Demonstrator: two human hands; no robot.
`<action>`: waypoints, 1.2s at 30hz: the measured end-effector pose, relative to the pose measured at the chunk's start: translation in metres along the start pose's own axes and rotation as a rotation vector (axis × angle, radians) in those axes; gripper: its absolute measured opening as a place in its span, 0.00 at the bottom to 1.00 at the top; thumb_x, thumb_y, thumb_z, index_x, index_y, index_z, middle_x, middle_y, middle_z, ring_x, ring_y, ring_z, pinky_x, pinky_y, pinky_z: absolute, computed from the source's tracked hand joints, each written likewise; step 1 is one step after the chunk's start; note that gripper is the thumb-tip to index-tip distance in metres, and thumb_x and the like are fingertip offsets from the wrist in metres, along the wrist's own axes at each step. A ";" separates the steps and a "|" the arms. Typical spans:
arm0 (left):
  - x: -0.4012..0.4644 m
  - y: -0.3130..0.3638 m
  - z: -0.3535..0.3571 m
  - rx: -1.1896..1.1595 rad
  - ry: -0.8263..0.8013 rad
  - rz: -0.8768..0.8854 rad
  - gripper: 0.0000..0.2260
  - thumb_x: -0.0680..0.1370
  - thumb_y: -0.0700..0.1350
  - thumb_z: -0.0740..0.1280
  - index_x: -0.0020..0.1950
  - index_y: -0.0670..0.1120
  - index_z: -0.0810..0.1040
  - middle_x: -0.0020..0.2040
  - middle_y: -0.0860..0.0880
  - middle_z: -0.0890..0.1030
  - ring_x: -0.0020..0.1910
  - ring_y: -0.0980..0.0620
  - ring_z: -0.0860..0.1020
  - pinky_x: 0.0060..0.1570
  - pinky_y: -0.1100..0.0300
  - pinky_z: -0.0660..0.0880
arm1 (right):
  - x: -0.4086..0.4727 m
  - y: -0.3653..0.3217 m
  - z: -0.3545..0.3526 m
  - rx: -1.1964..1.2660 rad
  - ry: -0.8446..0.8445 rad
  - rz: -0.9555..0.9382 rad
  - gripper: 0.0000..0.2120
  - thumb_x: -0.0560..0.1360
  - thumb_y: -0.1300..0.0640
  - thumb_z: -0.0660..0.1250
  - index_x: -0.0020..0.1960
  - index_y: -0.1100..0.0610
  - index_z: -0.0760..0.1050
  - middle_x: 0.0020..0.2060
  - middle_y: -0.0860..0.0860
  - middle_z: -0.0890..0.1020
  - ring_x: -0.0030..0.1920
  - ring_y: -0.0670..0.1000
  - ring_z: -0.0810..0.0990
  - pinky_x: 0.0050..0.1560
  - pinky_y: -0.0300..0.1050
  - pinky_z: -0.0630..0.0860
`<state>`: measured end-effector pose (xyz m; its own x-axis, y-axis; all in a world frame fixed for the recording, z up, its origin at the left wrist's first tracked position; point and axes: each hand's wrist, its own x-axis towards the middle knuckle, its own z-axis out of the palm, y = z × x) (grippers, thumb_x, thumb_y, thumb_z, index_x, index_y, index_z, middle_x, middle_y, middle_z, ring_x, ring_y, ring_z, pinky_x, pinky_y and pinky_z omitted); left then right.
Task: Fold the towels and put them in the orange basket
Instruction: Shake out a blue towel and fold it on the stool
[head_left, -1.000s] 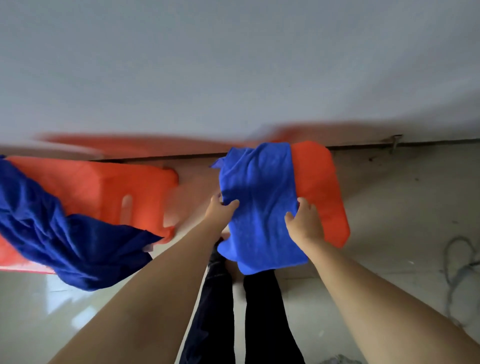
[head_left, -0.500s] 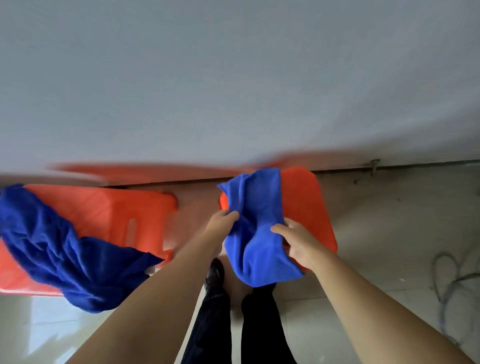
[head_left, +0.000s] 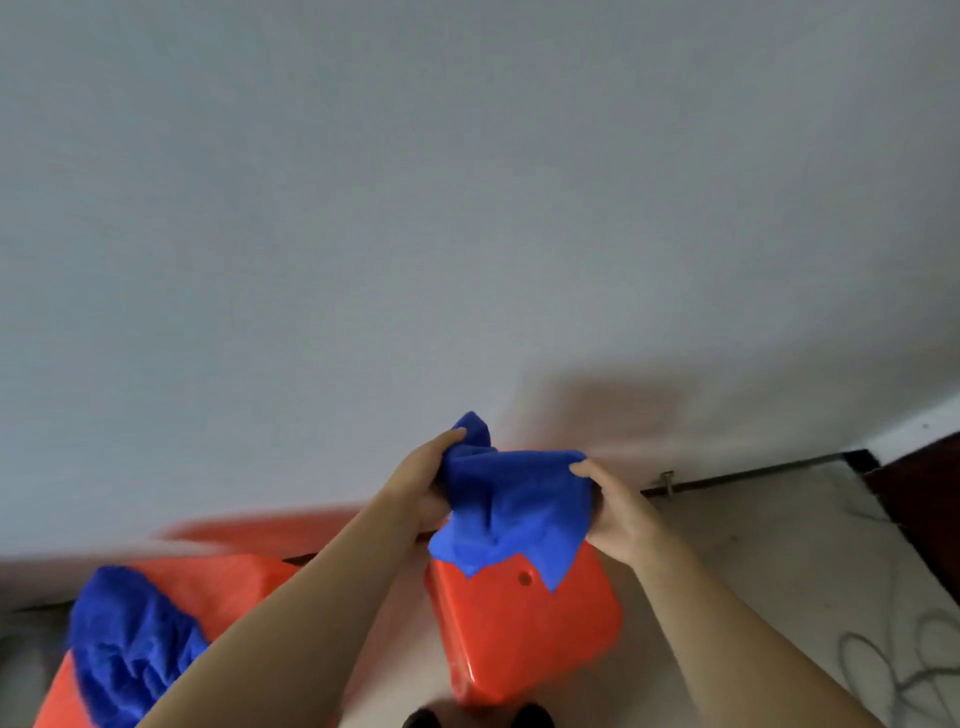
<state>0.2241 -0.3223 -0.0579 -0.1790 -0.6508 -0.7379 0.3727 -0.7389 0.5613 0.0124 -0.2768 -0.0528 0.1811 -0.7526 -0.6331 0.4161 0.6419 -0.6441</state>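
At the lower left corner of the view, a heap of blue towels (head_left: 130, 649) is seen draped over an orange basket (head_left: 228, 582) resting on the floor (head_left: 779, 561). Further right, 1 blue towel (head_left: 509, 509) is held bunched in the air between 2 hands, above an orange stool (head_left: 524, 629) that stands on the floor near the wall (head_left: 467, 208). The left hand (head_left: 415, 488) is closed on the towel's left side, its fingers (head_left: 441, 441) curled over the cloth. The right hand (head_left: 618, 499) is clamped on the towel's right edge. The towel's lower corners hang over the stool's far edge.
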 end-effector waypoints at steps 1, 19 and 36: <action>-0.012 0.011 0.010 0.012 -0.031 0.047 0.12 0.78 0.46 0.64 0.50 0.37 0.77 0.43 0.40 0.80 0.43 0.44 0.77 0.40 0.55 0.76 | -0.008 -0.010 0.005 0.012 0.011 -0.024 0.12 0.77 0.59 0.56 0.51 0.60 0.78 0.43 0.56 0.85 0.43 0.51 0.84 0.40 0.44 0.78; -0.121 0.096 0.123 0.065 -0.610 0.327 0.12 0.80 0.45 0.56 0.49 0.42 0.77 0.38 0.47 0.79 0.36 0.51 0.79 0.37 0.62 0.77 | -0.057 -0.048 0.070 0.050 0.097 -0.179 0.07 0.77 0.63 0.62 0.40 0.56 0.71 0.32 0.52 0.73 0.33 0.50 0.71 0.36 0.44 0.71; -0.080 0.136 0.029 -0.215 -0.127 0.450 0.11 0.80 0.39 0.57 0.59 0.38 0.74 0.52 0.42 0.79 0.55 0.45 0.77 0.65 0.52 0.69 | -0.067 -0.094 0.055 0.033 -0.095 -0.302 0.15 0.77 0.46 0.61 0.53 0.54 0.80 0.46 0.51 0.84 0.49 0.51 0.79 0.48 0.45 0.73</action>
<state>0.2623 -0.3755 0.0888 -0.0620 -0.9220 -0.3823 0.6145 -0.3370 0.7133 0.0107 -0.2949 0.0734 0.1265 -0.9199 -0.3713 0.4919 0.3832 -0.7818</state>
